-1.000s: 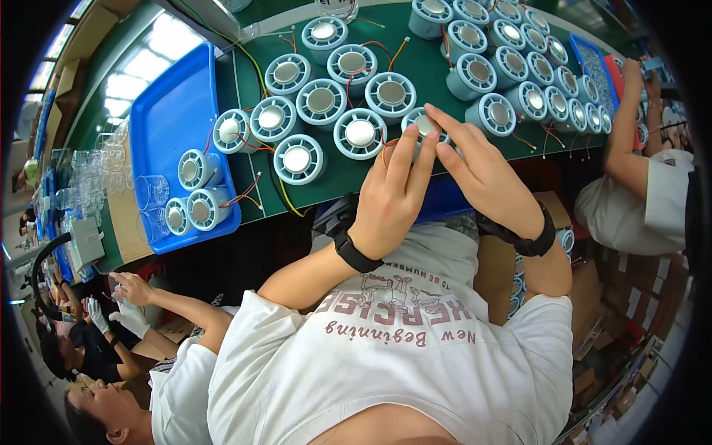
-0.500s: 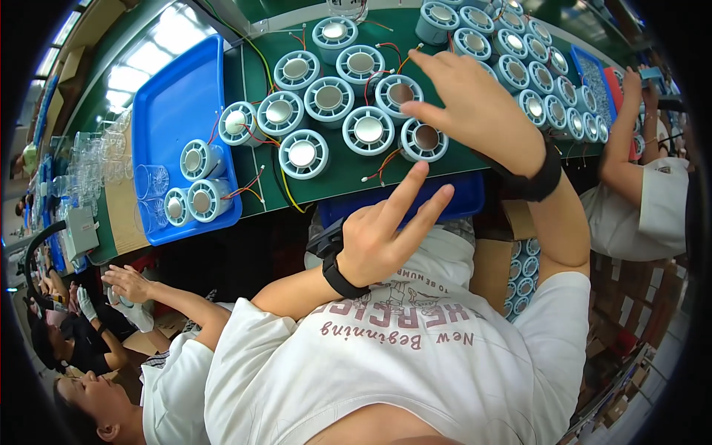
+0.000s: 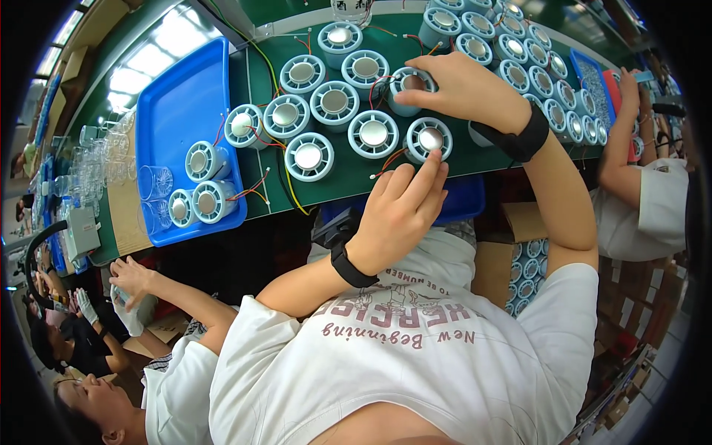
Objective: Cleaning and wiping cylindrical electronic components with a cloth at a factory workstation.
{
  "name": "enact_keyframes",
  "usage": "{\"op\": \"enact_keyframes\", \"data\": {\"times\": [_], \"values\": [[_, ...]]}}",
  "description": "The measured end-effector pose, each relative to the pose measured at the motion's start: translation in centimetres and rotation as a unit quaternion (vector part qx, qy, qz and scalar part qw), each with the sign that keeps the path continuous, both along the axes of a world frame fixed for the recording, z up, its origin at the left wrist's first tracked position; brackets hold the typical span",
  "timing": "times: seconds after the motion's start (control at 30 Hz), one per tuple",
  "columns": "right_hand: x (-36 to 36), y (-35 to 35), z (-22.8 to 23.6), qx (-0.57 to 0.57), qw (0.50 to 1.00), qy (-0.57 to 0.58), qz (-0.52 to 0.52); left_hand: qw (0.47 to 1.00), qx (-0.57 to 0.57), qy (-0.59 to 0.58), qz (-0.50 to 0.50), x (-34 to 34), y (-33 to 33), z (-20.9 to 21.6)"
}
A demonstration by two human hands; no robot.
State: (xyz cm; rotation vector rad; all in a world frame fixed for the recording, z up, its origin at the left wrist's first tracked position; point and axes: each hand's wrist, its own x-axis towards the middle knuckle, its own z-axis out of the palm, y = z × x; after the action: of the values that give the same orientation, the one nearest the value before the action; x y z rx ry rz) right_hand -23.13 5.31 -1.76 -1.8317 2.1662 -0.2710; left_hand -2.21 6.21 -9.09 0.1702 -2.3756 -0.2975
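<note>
On the green bench (image 3: 348,170), round pale-blue fan housings with silver centres are spread in loose rows, red and yellow leads trailing between them. Two fingertips of the left hand (image 3: 397,215), otherwise loosely open, are laid on the rim of the nearest housing (image 3: 429,138) at the bench's front edge. The right hand (image 3: 463,85) is curled over a second housing (image 3: 410,83) just behind it; whether it is truly gripped cannot be told, since the palm hides it. A blue tray (image 3: 178,111) holding three more housings sits to the left, clear cups (image 3: 111,159) beyond it. Bare green is seen only along the front edge left of the hands. Other people's arms are seen at both sides, crowding the bench ends.
</note>
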Motion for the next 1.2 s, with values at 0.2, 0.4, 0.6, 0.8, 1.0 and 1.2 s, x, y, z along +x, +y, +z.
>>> {"op": "enact_keyframes", "data": {"times": [0.2, 0.4, 0.6, 0.8, 1.0, 1.2], "values": [[-0.6, 3.3, 5.5, -0.083, 0.967, -0.230, -0.070, 0.964, 0.254, 0.058, -0.061, 1.7, -0.9, 5.1], [6.6, 4.9, 4.0, -0.308, 0.835, -0.443, 0.107, 0.738, 0.644, 0.128, -0.156, 0.3, -2.4, 7.4], [4.5, 6.4, 5.5, -0.225, 0.876, -0.418, 0.088, 0.762, 0.627, 0.118, -0.108, 0.8, -3.8, 7.8], [4.9, 7.5, 5.8, -0.022, 0.837, -0.546, 0.003, 0.857, 0.491, 0.147, -0.055, 0.2, -4.1, 8.3], [3.0, 6.1, 8.3, 0.114, 0.933, -0.340, 0.015, 0.895, 0.426, 0.126, -0.024, 1.1, -4.6, 8.7], [-9.9, -3.8, 11.3, -0.132, 0.986, 0.005, -0.103, 0.895, 0.335, 0.274, -0.112, 1.5, -5.8, 7.9]]}}
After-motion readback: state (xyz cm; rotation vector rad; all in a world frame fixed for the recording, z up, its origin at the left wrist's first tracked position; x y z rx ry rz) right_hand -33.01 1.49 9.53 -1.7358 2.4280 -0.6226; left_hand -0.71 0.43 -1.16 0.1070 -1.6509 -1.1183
